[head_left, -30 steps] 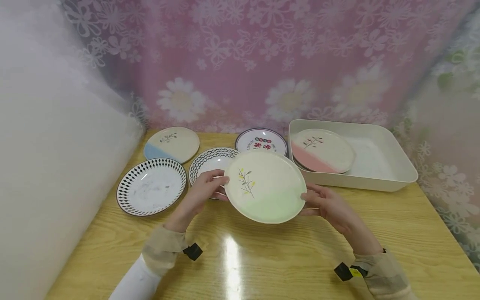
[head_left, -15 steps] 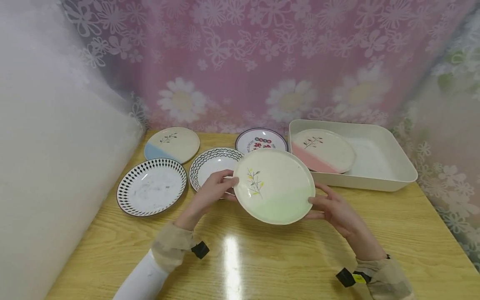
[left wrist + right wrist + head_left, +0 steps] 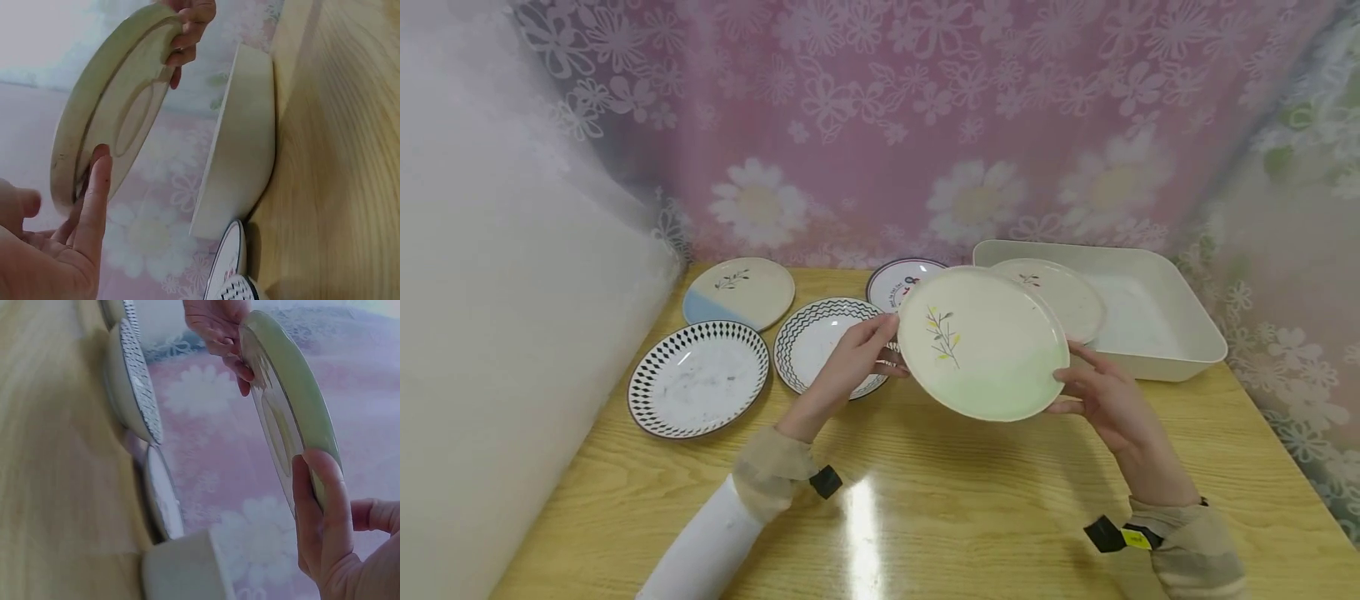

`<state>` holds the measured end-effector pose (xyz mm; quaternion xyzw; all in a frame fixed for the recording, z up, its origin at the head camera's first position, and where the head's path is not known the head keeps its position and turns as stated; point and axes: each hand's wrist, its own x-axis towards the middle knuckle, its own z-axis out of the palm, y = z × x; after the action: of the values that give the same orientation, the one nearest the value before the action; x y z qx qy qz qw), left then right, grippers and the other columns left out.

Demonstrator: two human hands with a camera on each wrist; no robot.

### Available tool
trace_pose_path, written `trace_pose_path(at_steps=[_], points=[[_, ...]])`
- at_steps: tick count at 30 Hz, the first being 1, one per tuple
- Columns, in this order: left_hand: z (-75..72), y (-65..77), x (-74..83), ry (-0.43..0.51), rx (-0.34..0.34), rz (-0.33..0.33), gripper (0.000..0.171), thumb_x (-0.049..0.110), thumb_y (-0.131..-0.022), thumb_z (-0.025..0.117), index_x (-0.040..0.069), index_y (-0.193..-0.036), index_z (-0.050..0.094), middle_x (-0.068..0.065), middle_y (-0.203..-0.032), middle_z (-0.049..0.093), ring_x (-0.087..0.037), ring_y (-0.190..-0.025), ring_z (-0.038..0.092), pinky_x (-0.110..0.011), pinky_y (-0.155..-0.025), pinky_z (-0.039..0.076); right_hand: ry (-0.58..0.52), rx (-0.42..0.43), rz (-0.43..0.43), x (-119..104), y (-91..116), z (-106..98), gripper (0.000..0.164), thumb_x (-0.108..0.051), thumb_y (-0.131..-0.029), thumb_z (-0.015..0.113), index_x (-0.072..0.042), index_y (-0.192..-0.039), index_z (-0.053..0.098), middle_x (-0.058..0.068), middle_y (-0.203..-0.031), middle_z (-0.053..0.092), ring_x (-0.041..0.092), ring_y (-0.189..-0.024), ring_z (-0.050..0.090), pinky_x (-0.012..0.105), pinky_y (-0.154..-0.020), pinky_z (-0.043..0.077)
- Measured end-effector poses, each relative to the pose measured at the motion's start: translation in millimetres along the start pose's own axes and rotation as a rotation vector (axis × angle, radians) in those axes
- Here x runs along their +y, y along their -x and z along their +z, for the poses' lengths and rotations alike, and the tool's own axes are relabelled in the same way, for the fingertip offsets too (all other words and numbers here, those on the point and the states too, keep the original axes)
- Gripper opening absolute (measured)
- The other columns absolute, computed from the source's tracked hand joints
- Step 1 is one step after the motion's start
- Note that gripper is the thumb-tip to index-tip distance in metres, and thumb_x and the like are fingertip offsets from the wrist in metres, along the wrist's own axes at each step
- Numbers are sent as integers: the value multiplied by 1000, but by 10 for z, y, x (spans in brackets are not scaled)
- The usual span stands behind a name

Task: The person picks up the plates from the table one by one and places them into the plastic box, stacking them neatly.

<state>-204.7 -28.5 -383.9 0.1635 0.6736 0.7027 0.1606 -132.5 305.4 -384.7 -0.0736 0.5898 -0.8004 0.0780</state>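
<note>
A cream plate with a pale green edge and a yellow-leaf twig point(image 3: 985, 346) is held up above the table, tilted. My left hand point(image 3: 850, 360) grips its left rim, thumb at the edge and fingers underneath. On the opposite rim my right hand point(image 3: 1112, 404) pinches it the same way. Both wrist views show fingers against the plate's underside point(image 3: 134, 119). Behind it, to the right, a cream plate with a red twig point(image 3: 1071, 296) lies in a white rectangular bin point(image 3: 1172, 367), partly hidden by the held plate.
At left stand a diamond-rimmed plate point(image 3: 700, 379), a cream-and-blue plate point(image 3: 741, 292) and a zigzag-patterned dish point(image 3: 816, 333). A small plate with red print point(image 3: 895, 279) is partly covered from view. A floral curtain point(image 3: 880, 125) hangs behind the wooden table point(image 3: 940, 517).
Both hands have carried the green-edged plate to the right and slightly upward. It now covers part of the red-twig plate and more of the red-print plate from view.
</note>
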Motion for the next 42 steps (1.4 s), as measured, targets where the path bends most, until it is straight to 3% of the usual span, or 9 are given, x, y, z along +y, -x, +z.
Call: trace_pose_path(at_steps=[4,8,17,20,23,29,35,39,42], points=[[110,-135,60,80,9,28,49,42,-110,38,8,-141,55,-16,-116,69,-19,-90,74,-41,-81,62,-74,66,-37,-197,-8,-62,41,11,-102,43,-14,-124,67,4,-109,72,21,-86,75,35,-66,63],[223,-277,97,72,-12,66,44,36,-111,40,9,-144,53,-19,-124,69,-27,-97,74,-39,-81,62,-166,139,-90,-364,-20,-147,39,13,-100,43,-7,-121,70,8,-107,71,24,-82,75,36,-64,63],[470,-696,4,-251,30,116,39,16,-107,53,5,-144,52,-17,-132,65,-31,-105,71,-37,-81,62,-237,257,-148,-578,-118,-392,36,11,-101,46,-5,-122,71,9,-109,72,27,-82,76,37,-65,63],[556,-814,-69,-342,50,105,42,18,-105,57,6,-145,52,-16,-138,61,-29,-110,70,-29,-77,62,-263,312,-128,-595,-151,-471,34,10,-101,48,-4,-121,71,9,-108,72,27,-82,76,38,-67,63],[658,-909,-142,-462,41,86,50,23,-103,61,7,-149,47,-13,-145,57,-24,-115,68,-30,-85,59,-292,357,-103,-584,-187,-569,31,10,-100,49,-3,-118,71,10,-106,72,28,-80,76,40,-67,63],[920,-1125,-336,-694,11,80,69,33,-97,69,4,-152,41,-15,-130,64,-26,-113,65,-39,-90,55,-320,411,-53,-484,-257,-791,29,12,-101,46,0,-106,72,11,-99,71,29,-78,76,42,-66,63],[1027,-1231,-513,-765,53,65,86,37,-94,73,4,-159,28,-16,-142,58,-28,-125,60,-40,-99,53,-260,483,-4,-361,-331,-945,26,11,-99,47,6,-85,68,9,-100,61,29,-76,74,41,-69,63],[1015,-1234,-543,-796,54,53,84,38,-95,71,5,-159,28,-9,-115,69,-21,-101,66,-32,-86,54,-201,505,32,-314,-380,-999,25,9,-100,50,3,-82,66,8,-93,63,28,-72,73,40,-68,63],[1009,-1238,-542,-825,36,54,84,39,-96,70,3,-159,28,-3,-89,63,-16,-77,59,-27,-70,49,-173,516,53,-295,-402,-1026,25,9,-100,49,2,-82,66,8,-90,63,28,-70,73,39,-66,63]])
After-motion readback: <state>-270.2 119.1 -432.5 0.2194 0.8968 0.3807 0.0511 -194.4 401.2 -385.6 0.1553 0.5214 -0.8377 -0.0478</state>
